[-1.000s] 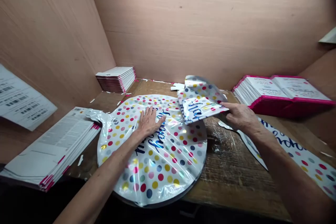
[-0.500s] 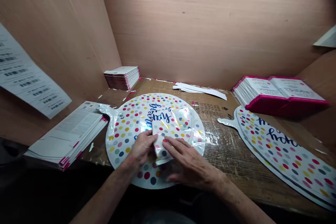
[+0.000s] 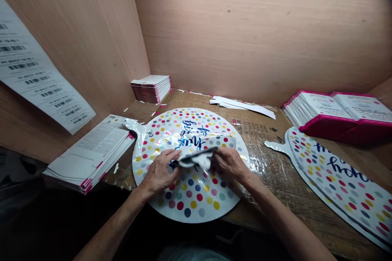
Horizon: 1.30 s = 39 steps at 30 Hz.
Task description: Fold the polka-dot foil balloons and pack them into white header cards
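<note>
Now edge-on between fingers (image 3: 173, 157): once-flat foil (image 3: 199, 160).

Dark-edged piece (image 3: 198, 159) between fingers (image 3: 170, 156) — a blur; barcode sheet (image 3: 45, 79) — partly beyond left edge

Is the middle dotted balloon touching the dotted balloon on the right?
Apart: the head view shows brown work surface between the middle balloon and the right balloon.

Light washes the wooden back panel (image 3: 254, 32), glare streaks the polka-dot foil balloon (image 3: 196, 187), the lower left lies dark, and the folded foil (image 3: 202, 160) blurs.
</note>
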Available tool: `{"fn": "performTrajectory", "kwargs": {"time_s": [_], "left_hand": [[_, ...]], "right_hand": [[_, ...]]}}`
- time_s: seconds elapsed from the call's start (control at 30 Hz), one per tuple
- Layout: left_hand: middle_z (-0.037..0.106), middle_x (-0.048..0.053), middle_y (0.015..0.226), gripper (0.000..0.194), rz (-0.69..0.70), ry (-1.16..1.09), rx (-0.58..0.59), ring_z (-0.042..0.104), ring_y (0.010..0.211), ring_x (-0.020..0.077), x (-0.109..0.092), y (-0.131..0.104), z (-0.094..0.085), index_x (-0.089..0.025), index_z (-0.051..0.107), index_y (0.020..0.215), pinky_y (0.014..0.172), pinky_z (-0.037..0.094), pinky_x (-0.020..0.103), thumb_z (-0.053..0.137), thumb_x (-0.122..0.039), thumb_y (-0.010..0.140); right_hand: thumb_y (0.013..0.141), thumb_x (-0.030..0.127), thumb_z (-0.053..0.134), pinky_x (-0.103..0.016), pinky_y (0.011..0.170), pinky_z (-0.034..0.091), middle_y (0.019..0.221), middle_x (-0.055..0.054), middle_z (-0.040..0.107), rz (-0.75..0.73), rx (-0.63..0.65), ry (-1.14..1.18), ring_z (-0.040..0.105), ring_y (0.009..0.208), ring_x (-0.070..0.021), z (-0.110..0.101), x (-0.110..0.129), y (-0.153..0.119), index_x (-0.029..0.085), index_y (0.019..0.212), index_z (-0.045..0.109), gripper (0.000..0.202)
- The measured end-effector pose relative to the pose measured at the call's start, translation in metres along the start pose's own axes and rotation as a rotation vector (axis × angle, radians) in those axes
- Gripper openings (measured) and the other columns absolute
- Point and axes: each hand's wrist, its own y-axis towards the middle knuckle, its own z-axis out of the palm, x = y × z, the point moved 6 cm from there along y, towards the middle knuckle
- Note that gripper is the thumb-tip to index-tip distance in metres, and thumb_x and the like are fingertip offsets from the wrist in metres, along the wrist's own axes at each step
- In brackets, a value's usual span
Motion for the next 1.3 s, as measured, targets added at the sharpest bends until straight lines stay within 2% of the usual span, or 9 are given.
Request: {"fn": "performTrajectory", "kwargs": {"time_s": [0.27, 0.4, 0.6, 0.77, 0.87, 0.93, 1.03, 1.17, 1.3], "left_hand": [[0.071, 0.006, 0.081, 0.035, -0.407, 0.166, -0.215, 0.065, 0.097, 0.0284, 0.005, 0.015, 0.006, -0.015, 0.064, 0.114, 0.092, 0.048, 0.04, 0.062, -0.032, 0.084], [0.072, 0.005, 0.081, 0.039, -0.548, 0.093, -0.063, 0.068, 0.091, 0.0261, 0.014, 0.026, 0.007, -0.015, 0.062, 0.117, 0.082, 0.049, 0.035, 0.062, -0.033, 0.083], [0.073, 0.004, 0.073, 0.039, -0.595, -0.062, 0.062, 0.07, 0.076, 0.0237, 0.015, 0.028, -0.003, -0.014, 0.065, 0.108, 0.068, 0.05, 0.03, 0.066, -0.04, 0.079], [0.074, 0.007, 0.106, 0.029, -0.012, 0.105, -0.145, 0.065, 0.11, 0.0258, -0.027, 0.025, -0.037, -0.02, 0.068, 0.11, 0.098, 0.048, 0.041, 0.051, -0.027, 0.089], [0.066, 0.003, 0.13, 0.054, 0.459, 0.061, 0.188, 0.045, 0.138, 0.0216, -0.048, 0.023, -0.015, -0.024, 0.064, 0.125, 0.11, 0.04, 0.038, 0.042, -0.003, 0.08], [0.066, 0.001, 0.131, 0.06, 0.504, 0.073, 0.414, 0.04, 0.141, 0.0225, -0.043, 0.022, 0.006, -0.028, 0.062, 0.129, 0.109, 0.042, 0.036, 0.046, -0.002, 0.077], [0.065, 0.003, 0.13, 0.05, 0.396, 0.065, 0.462, 0.048, 0.136, 0.0256, -0.03, 0.028, 0.022, -0.031, 0.065, 0.125, 0.104, 0.045, 0.034, 0.056, -0.013, 0.079], [0.071, 0.007, 0.109, 0.021, 0.13, 0.0, 0.262, 0.064, 0.107, 0.0243, -0.026, 0.037, 0.027, -0.024, 0.072, 0.096, 0.091, 0.051, 0.034, 0.055, -0.031, 0.085], [0.07, 0.008, 0.088, 0.028, -0.205, 0.188, -0.023, 0.064, 0.093, 0.0262, -0.028, 0.038, 0.032, -0.017, 0.065, 0.106, 0.087, 0.05, 0.039, 0.048, -0.034, 0.092]], "right_hand": [[0.097, 0.045, 0.05, -0.028, 0.063, 0.038, 0.071, -0.008, 0.066, 0.395, -0.078, -0.344, 0.062, 0.071, -0.0206, 0.009, -0.008, 0.033, 0.016, 0.074, 0.065, 0.04], [0.094, 0.036, 0.055, -0.039, 0.088, 0.044, 0.117, -0.018, 0.064, -0.008, -0.206, -0.472, 0.058, 0.106, -0.0291, 0.011, 0.049, 0.025, 0.012, 0.123, 0.059, 0.038], [0.088, 0.012, 0.051, -0.041, 0.091, 0.045, 0.099, -0.016, 0.065, -0.223, 0.083, -0.568, 0.058, 0.091, -0.0272, 0.056, 0.089, 0.033, 0.007, 0.109, 0.064, 0.025], [0.094, 0.017, 0.05, -0.042, 0.101, 0.04, 0.127, -0.015, 0.058, -0.554, 0.167, -0.468, 0.052, 0.111, -0.0264, 0.038, 0.089, -0.01, 0.012, 0.125, 0.057, 0.032], [0.098, 0.024, 0.05, -0.041, 0.101, 0.04, 0.141, -0.012, 0.052, -0.671, 0.262, -0.376, 0.049, 0.12, -0.0247, 0.021, 0.077, -0.046, 0.02, 0.131, 0.054, 0.034], [0.099, 0.026, 0.049, -0.041, 0.099, 0.042, 0.142, -0.011, 0.052, -0.664, 0.286, -0.316, 0.051, 0.119, -0.0244, 0.015, 0.064, -0.06, 0.023, 0.134, 0.053, 0.036], [0.1, 0.024, 0.042, -0.037, 0.095, 0.046, 0.134, -0.01, 0.06, -0.505, 0.164, -0.082, 0.058, 0.113, -0.0217, 0.006, 0.04, -0.06, 0.024, 0.131, 0.057, 0.035], [0.101, 0.036, 0.037, -0.028, 0.07, 0.049, 0.09, -0.007, 0.072, 0.115, -0.171, 0.189, 0.065, 0.08, -0.0192, -0.005, -0.007, -0.03, 0.017, 0.096, 0.068, 0.036], [0.095, 0.05, 0.049, -0.029, 0.06, 0.041, 0.071, -0.009, 0.068, 0.48, -0.107, -0.063, 0.061, 0.067, -0.0207, -0.001, -0.022, 0.005, 0.017, 0.071, 0.065, 0.044]]}}
